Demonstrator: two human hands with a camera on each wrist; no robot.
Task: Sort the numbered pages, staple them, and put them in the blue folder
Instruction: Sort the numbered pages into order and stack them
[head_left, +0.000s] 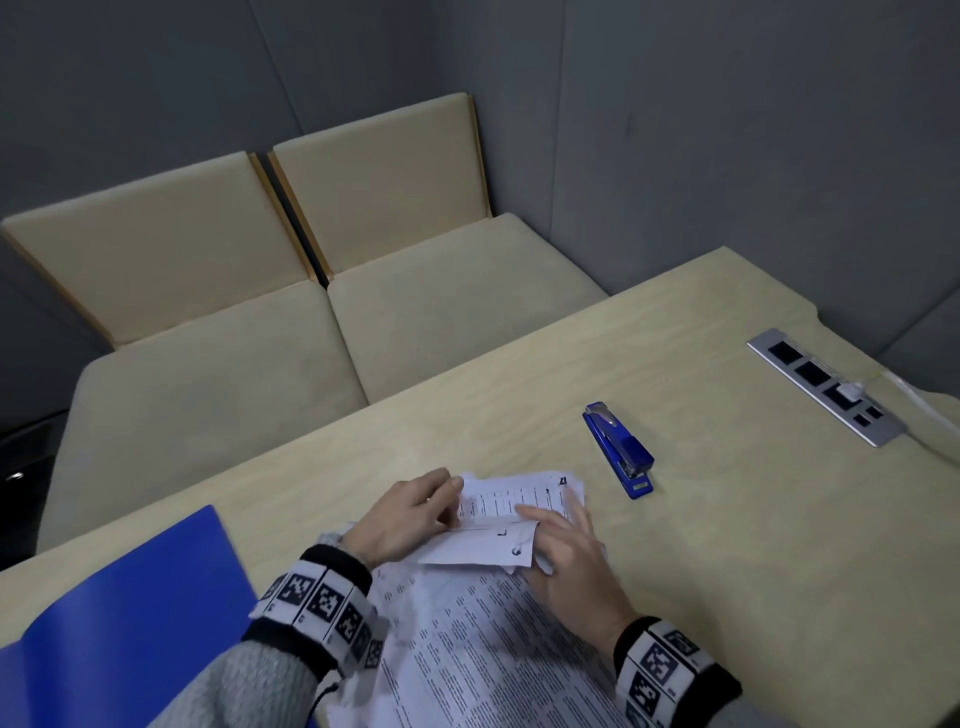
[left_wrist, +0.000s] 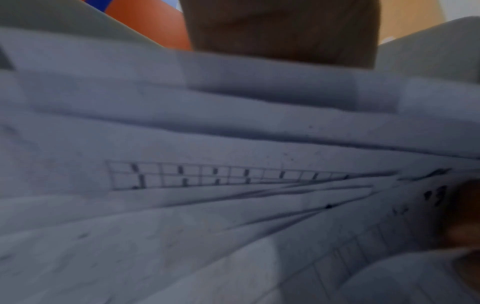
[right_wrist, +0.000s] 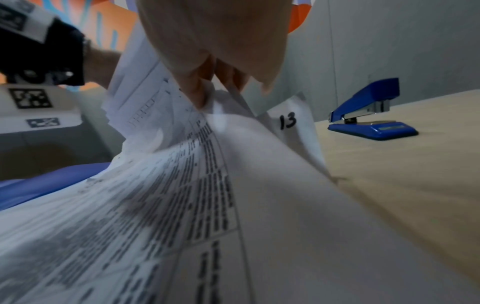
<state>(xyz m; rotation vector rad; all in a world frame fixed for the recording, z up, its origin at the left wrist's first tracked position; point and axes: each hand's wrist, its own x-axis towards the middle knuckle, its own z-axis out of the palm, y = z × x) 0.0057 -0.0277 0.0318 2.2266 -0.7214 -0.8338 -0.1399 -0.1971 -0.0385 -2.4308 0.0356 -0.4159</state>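
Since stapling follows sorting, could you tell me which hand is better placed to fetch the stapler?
Probably the right hand: the stapler lies on its side of the pages, while the left hand pinches them.

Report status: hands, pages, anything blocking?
Left hand pinches the pages' far edge; right hand lifts their corners. Pages fanned loose, unstapled. Stapler idle on table, blue folder left; nothing blocking.

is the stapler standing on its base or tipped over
On its base. The stapler sits flat on the table with its arm down, lying apart from the pages.
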